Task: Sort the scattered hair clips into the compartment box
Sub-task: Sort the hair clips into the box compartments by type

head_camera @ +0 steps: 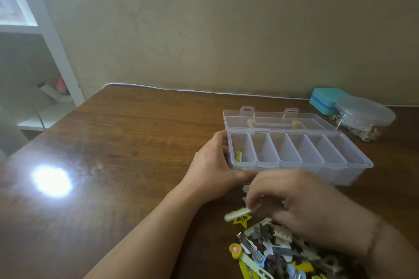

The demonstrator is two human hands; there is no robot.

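The hair clips lie in a mixed heap on the table at the near right: yellow, blue, grey, cream and metal ones, overlapping each other. One has a pink heart on a yellow round end, and a yellow star clip lies at the far edge of the heap. Just above the star, the right hand pinches a pale cream clip with a toothed edge between its fingertips; the hand is a little blurred. Behind the heap stands the compartment box, clear plastic, with six long compartments side by side and its lid folded back flat. The leftmost compartment holds a few clips, yellow and blue; the others look empty. The left hand holds the left end of the box, its grip closed around the near left corner. Farther right, near the wall, stand a teal case and a round clear container, just beside each other.
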